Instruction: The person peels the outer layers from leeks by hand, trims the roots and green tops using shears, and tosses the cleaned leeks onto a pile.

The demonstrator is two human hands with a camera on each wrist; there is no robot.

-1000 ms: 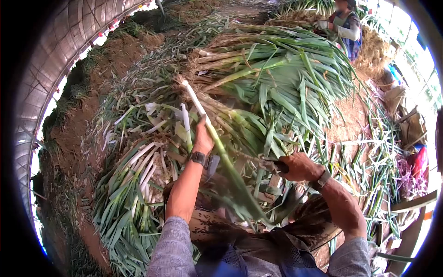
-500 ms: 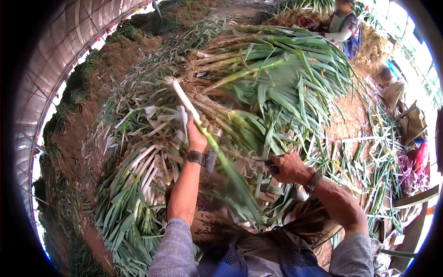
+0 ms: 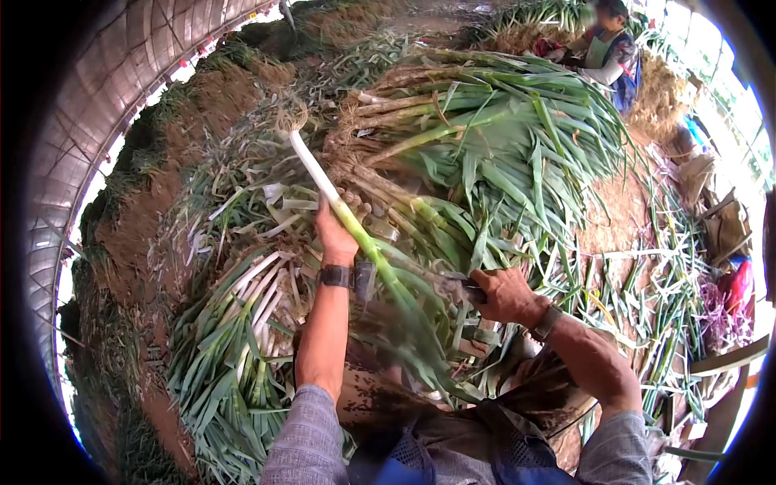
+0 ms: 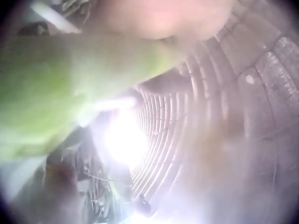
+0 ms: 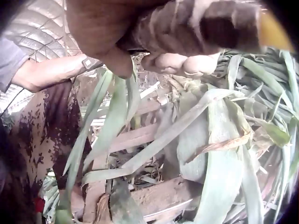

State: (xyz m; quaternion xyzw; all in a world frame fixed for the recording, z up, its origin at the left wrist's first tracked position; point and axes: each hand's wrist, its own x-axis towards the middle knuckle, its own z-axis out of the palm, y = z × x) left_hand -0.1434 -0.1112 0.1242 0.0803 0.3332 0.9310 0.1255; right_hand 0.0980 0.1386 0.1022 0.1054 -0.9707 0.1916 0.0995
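Note:
My left hand [image 3: 336,230] grips a leek [image 3: 311,166] partway along its stalk. The white root end points up and away to the left, and the green leaves trail down toward my lap. In the left wrist view the green stalk [image 4: 42,88] is large and blurred beneath a finger [image 4: 163,16]. My right hand [image 3: 508,293] holds a tool by its dark handle [image 3: 473,289], beside the leek's leaves. The right wrist view shows this handle wrapped in worn tape with a yellow end, fingers curled round it. I cannot tell the tool's kind.
A big heap of leeks [image 3: 517,153] with roots on lies ahead. At my left is a smaller pile of leeks [image 3: 230,347] with white ends. Cut leaves [image 3: 638,299] litter the ground on the right. Another person [image 3: 610,56] is at the back right.
The leek's root end has swung left and away from me, with my left hand shifting slightly left. My right hand has moved a little left with the tool.

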